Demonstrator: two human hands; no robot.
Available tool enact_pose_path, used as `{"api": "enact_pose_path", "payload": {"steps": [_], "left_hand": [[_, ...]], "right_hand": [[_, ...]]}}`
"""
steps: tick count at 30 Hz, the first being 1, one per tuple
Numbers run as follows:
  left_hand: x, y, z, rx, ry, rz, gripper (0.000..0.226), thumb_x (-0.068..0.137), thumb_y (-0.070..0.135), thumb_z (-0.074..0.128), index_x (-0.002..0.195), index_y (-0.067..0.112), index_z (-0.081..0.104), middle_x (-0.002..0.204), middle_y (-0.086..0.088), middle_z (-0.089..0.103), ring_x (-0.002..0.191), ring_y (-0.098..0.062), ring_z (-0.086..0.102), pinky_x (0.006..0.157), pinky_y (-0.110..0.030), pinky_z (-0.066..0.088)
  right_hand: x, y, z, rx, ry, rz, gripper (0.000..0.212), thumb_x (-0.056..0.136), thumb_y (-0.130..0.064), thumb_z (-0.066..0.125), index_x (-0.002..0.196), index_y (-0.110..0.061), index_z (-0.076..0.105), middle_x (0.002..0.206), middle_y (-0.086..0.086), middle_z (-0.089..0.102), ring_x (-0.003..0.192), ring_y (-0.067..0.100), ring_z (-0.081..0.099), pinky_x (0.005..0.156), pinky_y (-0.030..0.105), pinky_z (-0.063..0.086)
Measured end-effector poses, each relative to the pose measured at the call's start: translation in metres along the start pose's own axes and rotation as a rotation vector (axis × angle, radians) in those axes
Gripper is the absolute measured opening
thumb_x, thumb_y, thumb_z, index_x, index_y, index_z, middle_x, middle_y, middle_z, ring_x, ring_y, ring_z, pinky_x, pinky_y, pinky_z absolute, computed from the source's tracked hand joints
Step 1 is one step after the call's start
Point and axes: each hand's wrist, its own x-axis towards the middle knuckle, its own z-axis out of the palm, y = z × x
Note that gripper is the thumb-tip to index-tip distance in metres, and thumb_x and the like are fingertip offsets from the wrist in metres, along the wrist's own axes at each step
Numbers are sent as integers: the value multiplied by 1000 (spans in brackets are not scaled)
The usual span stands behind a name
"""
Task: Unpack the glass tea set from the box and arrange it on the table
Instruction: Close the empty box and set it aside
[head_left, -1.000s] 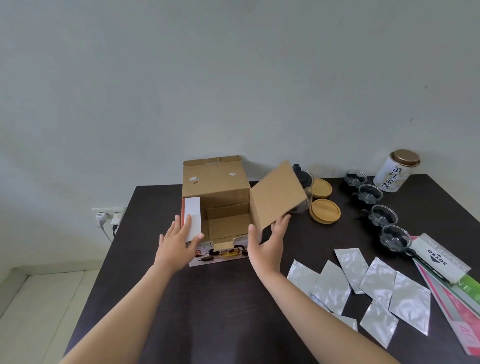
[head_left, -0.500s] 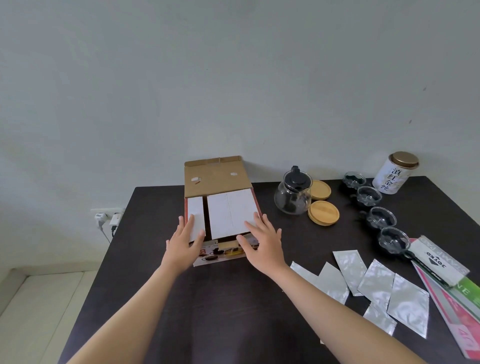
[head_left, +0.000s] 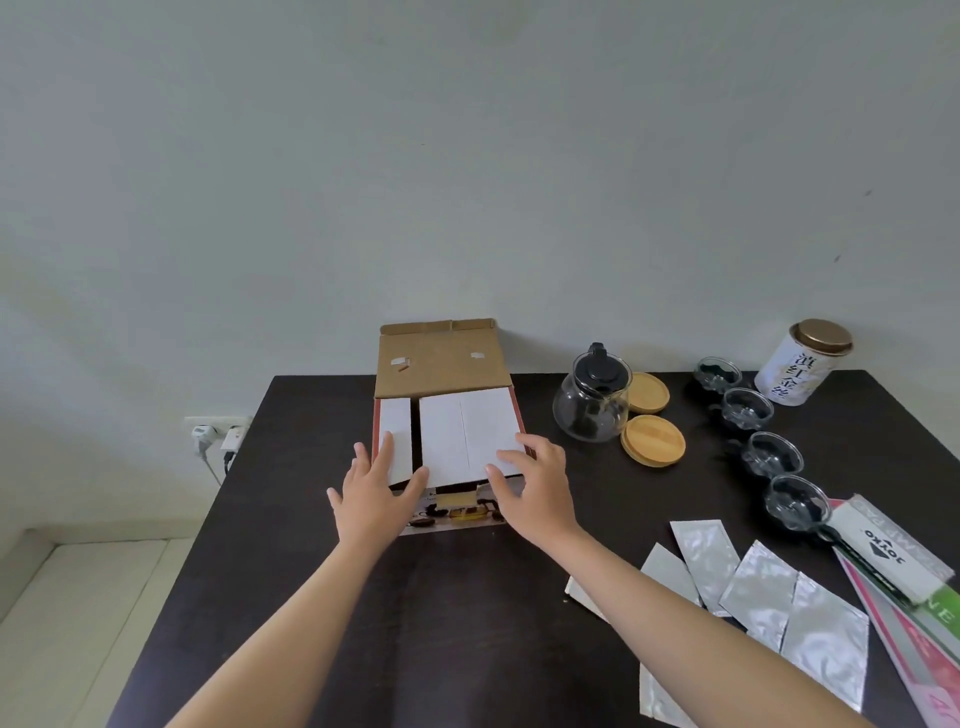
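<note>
The cardboard box (head_left: 441, 364) stands at the back middle of the dark table (head_left: 467, 597). Its two white side flaps are folded down over the opening and its brown back lid stands up. My left hand (head_left: 371, 491) lies flat on the narrow left flap, fingers spread. My right hand (head_left: 535, 480) presses flat on the wide right flap (head_left: 462, 431). To the right of the box sits a glass teapot (head_left: 592, 402) with a black lid. Several small glass cups (head_left: 771, 454) stand in a row further right.
Two round wooden lids (head_left: 653, 440) lie beside the teapot. A white tea tin (head_left: 800, 366) with a gold lid stands at the back right. Several silver foil pouches (head_left: 748, 587) lie at the front right, with flat packaging (head_left: 893, 556) at the right edge. A wall socket (head_left: 215, 434) is left of the table.
My right hand swung the big right flap down over the box opening, uncovering the teapot behind it. Both hands now rest flat on the folded flaps. The left hand barely moved.
</note>
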Motion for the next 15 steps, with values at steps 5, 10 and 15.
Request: {"api": "enact_pose_path", "payload": {"steps": [5,10,15], "left_hand": [[1,-1,2,-10,8,-9,73,87,62,44,149,38,11,159,-7,5,144,-30,15,113,-58,6],[1,-3,3,-49,15,-20,74,87,62,44,149,39,10,159,-4,4,144,-28,18,113,-58,7],[0,-3,7,-136,35,-15,74,86,61,48,148,40,13,159,0,6,143,-26,19,113,-57,5]], "right_hand": [[45,3,-8,117,6,81,32,91,-34,60,114,-13,66,121,2,53,115,15,46,88,20,35],[109,-2,-9,364,-34,426,45,94,-35,54,131,-9,51,132,7,53,120,21,51,95,30,39],[151,-5,-10,778,-176,762,35,91,-40,60,113,-13,55,107,0,58,101,17,53,89,31,40]]}}
